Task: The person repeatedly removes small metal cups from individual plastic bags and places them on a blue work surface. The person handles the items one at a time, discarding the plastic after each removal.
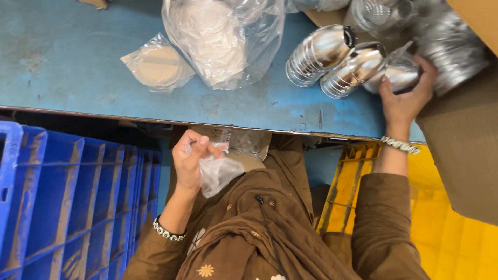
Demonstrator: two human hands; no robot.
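My left hand (pixel 191 159) is below the table's front edge, in front of my lap, pinching a small clear plastic bag (pixel 219 172). My right hand (pixel 406 96) reaches out over the blue table (pixel 78 67) and grips a stack of shiny metal cups (pixel 398 74) wrapped in clear plastic. Two more stacks of nested metal cups (pixel 322 52) (pixel 354 68) lie on their sides just to the left of that hand. Both wrists wear bead bracelets, and my sleeves are brown.
A large clear bag of round white discs (pixel 218 39) and a small packet of discs (pixel 157 66) lie on the table. A brown cardboard box (pixel 461 129) stands at the right. Blue crates (pixel 67 202) are at lower left, a yellow crate (pixel 451 228) at lower right.
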